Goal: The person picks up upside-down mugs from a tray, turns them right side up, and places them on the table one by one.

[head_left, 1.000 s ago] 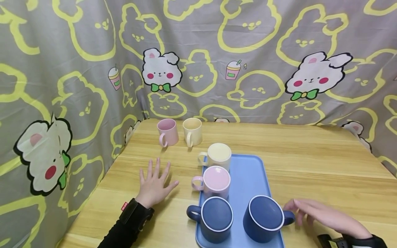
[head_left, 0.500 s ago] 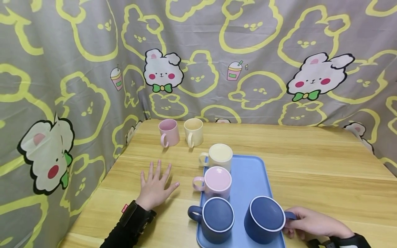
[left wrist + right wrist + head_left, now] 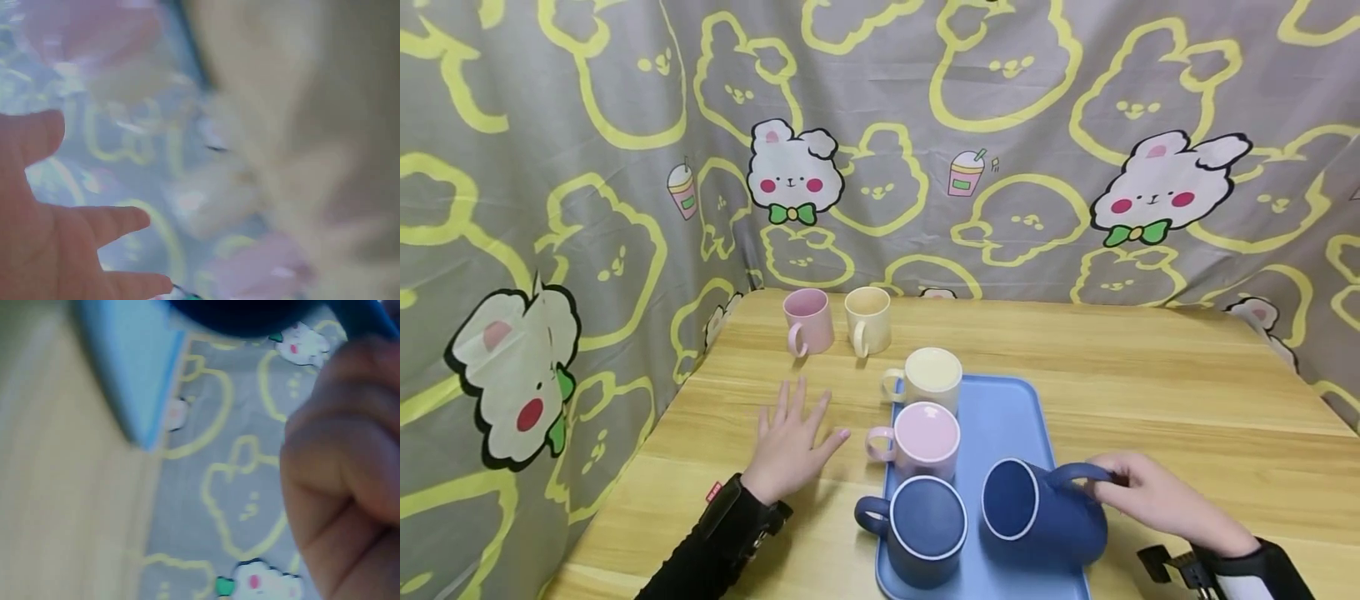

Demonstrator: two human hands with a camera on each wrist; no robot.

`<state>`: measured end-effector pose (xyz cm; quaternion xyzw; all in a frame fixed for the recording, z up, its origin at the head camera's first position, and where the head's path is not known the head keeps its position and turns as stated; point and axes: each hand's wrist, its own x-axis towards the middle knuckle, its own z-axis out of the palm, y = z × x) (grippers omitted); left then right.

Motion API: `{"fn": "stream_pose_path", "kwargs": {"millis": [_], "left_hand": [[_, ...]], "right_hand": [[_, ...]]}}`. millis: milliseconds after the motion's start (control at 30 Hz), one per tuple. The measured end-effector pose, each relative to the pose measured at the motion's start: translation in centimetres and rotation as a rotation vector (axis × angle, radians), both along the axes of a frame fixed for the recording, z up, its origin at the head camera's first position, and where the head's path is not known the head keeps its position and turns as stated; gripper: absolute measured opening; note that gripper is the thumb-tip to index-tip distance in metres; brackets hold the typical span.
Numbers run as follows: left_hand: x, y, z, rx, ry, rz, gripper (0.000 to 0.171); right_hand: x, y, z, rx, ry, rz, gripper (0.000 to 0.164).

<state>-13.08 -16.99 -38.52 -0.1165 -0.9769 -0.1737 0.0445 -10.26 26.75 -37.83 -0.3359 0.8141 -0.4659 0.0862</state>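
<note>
Gripping navy mug [image 3: 1067,525], rim [image 3: 1036,500] head-view only: right hand [image 3: 1165,493]; left hand [image 3: 788,454] spread, empty.

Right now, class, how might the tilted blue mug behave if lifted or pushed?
The tilted blue mug seems stiff, showing a smooth, round form. Held by its handle, it may twist in the right hand. Laid flat, that round form could roll.

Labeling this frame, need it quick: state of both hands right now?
Left hand: open, fingers spread, holding nothing.
Right hand: closed, holding the tilted blue mug by its handle.
</note>
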Motion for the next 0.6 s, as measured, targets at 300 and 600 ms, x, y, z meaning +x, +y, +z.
{"fn": "stream_pose_path", "kwargs": {"millis": [300,600], "left_hand": [[1.9,6.5,6.8,0.124,0.060,-0.406,0.054],[2.4,13.3,11.5,0.229,-0.083,-0.799,0.042]], "right_hand": [[0.5,-1.9,6.2,0.152,0.294,-0.174,0.037],[1.2,-5.8,10.9,0.289,0.319,-0.144,0.028]]}}
